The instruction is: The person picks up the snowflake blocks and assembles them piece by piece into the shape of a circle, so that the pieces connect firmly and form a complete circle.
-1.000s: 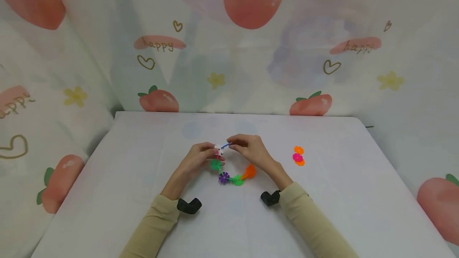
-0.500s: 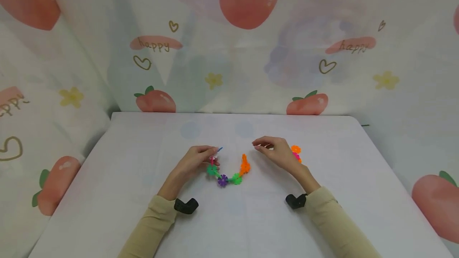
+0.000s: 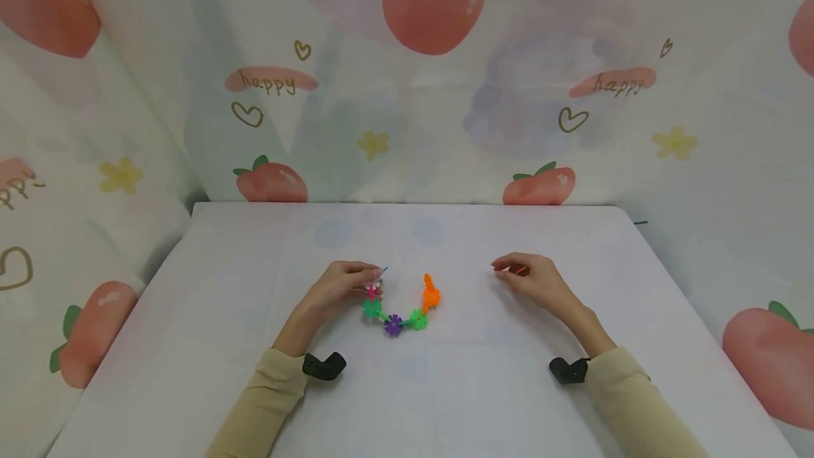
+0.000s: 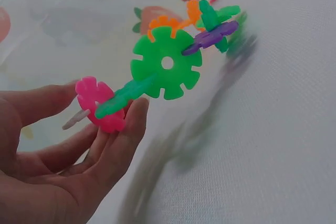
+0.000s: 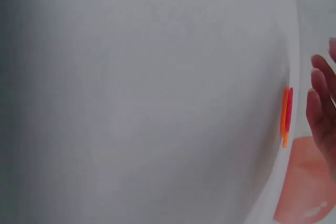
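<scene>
My left hand [image 3: 337, 290] pinches the end of a curved chain of slotted plastic flower discs. Near its fingers are a pink disc [image 4: 100, 103], a white disc [image 4: 76, 119] and a thin blue disc [image 3: 384, 270]. The chain runs on through green discs [image 4: 167, 62] and a purple disc [image 3: 393, 325] to orange discs [image 3: 432, 296] at its free end. My right hand [image 3: 537, 280] hovers over a few loose orange and pink discs [image 5: 286, 114], mostly hidden behind it in the head view. Its fingers are loosely extended, with no disc seen between them.
A white cloth-covered table [image 3: 470, 387] lies under both hands. Behind it hangs a printed cloth backdrop [image 3: 407, 126]. A black wrist camera [image 3: 324, 366] sits at the left cuff and another black camera [image 3: 568, 370] at the right cuff.
My right hand has let go of the blue disc by the left hand and moved right, over the loose discs. The left hand has lowered slightly, still holding the chain.
</scene>
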{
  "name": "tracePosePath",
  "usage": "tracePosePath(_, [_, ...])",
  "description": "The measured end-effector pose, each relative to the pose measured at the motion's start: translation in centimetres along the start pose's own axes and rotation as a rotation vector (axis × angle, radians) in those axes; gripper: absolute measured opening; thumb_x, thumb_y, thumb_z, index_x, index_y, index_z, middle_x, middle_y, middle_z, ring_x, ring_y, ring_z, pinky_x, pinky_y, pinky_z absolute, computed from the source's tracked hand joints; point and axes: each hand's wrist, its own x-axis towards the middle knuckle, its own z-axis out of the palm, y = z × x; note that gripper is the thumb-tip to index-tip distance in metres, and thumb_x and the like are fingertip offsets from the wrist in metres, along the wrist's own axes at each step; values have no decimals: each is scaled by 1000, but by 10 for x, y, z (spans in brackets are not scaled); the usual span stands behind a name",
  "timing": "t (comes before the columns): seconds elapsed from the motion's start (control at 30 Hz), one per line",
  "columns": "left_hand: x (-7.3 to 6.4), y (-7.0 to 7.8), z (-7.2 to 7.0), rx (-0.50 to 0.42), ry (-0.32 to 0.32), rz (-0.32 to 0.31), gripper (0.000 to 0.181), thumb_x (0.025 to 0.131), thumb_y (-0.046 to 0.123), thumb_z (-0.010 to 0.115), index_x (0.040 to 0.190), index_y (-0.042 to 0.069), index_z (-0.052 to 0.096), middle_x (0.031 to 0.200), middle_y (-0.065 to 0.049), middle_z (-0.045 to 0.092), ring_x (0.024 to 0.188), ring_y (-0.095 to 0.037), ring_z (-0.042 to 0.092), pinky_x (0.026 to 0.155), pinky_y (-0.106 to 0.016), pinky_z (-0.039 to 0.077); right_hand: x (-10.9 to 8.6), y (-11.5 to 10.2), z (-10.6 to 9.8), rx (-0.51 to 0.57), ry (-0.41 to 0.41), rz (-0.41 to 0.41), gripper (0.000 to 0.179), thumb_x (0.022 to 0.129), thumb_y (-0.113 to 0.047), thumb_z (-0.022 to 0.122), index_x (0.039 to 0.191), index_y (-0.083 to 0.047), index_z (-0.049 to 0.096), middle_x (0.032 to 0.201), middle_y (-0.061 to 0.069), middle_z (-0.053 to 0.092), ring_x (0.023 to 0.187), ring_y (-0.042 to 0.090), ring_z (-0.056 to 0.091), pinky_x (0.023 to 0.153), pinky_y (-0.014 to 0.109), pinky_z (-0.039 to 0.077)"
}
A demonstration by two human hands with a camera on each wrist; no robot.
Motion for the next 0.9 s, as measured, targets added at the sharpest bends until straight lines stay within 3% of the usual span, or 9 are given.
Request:
tracePosePath(0.27, [0,2,-2,34,5,-2,44,100,21,68,131,-9,63,107,-18,76,84,-13,75,94,-33,59,-11,13,-17,-122,-22,102,23,91,-8,73,114,-1,73,103,13,72,88,25,64,71,24,54])
tracePosePath(0.5, [0,1,-3,33,8,-10,43,100,22,68,131,-9,64,105,-20,76,84,-14,75,93,-34,59,-10,20,-15,-187,-57,136,32,91,-12,75,117,7,69,108,19,70,87,25,62,74,31,55])
tracePosePath(0.67, [0,1,-2,31,14,-14,42,100,22,69,130,-7,65,103,-18,77,84,-15,75,94,-35,59,-6,20,-13,-205,-50,114,31,88,-13,79,108,8,69,98,18,68,83,26,61,76,38,55])
tracePosePath(0.9, [-1,2,-1,32,-3,5,42,101,20,67,131,-9,63,102,-16,76,84,-14,75,92,-34,60,-2,17,-13,-168,-64,150,28,87,-7,78,106,4,61,95,15,68,82,25,59,70,31,52])
